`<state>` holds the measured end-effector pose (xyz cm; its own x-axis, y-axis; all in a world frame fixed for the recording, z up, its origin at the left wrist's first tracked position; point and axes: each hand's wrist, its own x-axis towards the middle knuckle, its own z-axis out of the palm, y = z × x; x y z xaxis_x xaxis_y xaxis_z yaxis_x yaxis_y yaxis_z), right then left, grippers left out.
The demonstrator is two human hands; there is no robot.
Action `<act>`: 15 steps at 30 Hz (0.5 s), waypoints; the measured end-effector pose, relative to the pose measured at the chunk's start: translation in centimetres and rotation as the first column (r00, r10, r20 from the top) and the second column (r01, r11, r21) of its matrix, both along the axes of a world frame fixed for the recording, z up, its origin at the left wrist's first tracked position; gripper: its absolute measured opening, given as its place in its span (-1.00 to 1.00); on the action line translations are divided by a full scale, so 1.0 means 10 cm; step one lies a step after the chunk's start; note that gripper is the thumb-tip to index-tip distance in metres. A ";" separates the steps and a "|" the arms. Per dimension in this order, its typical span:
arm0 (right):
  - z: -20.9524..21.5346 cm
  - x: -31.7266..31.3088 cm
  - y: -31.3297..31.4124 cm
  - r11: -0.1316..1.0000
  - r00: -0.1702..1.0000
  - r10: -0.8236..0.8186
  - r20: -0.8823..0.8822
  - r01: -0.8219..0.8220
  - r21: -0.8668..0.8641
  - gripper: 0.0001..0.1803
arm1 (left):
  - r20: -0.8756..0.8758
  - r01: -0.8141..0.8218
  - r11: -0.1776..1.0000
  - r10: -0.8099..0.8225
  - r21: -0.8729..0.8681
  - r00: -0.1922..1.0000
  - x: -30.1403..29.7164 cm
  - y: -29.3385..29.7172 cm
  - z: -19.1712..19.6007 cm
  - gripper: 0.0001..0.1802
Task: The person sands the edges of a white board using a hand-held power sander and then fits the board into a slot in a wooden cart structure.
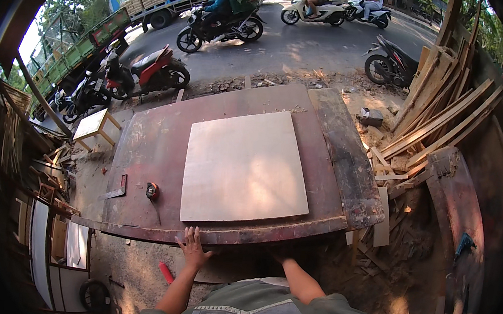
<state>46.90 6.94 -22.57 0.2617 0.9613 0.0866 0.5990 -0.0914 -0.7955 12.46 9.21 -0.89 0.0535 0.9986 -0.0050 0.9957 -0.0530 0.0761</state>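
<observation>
A pale square plywood sheet (244,167) lies flat on a dark red work table (150,148). My left hand (193,247) rests open, fingers spread, on the table's near edge just below the sheet's front left corner. My right hand (281,256) reaches under the table's near edge; its fingers are hidden, only the wrist and forearm show. A small red tape measure (152,191) and a metal try square (117,188) lie on the table's left part.
A dark worn plank (350,156) lies along the table's right side. Timber offcuts (439,125) lean and pile at the right. A small wooden stool (95,125) stands left. Parked motorbikes (145,73) and a busy road lie beyond. A red-handled tool (165,272) lies on the ground.
</observation>
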 end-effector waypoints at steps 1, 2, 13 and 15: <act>-0.02 0.14 -0.02 0.999 0.999 -0.009 -0.054 0.006 -0.048 -0.46 | -0.031 -0.014 1.000 0.014 -0.015 0.999 -0.02 0.06 0.03 0.37; -0.03 0.24 -0.06 0.995 0.991 -0.039 -0.130 0.026 -0.100 -0.46 | -0.009 -0.024 1.000 0.025 0.016 1.000 -0.05 0.12 0.08 0.26; 2.61 1.68 -0.47 0.648 0.972 0.001 -0.235 -0.180 -0.740 -0.46 | 0.062 -0.050 0.999 0.050 -0.002 0.997 -0.18 0.01 0.22 -0.13; 2.86 1.63 -0.43 0.797 0.994 0.058 -0.095 -0.104 -0.595 -0.51 | 0.074 -0.041 0.999 0.042 -0.020 0.996 -0.22 -0.23 0.21 -0.11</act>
<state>63.20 2.60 6.00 0.1639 0.8338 -0.5272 0.5721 -0.5157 -0.6377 10.30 6.95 1.24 0.0127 0.9997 -0.0210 0.9885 -0.0094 0.1511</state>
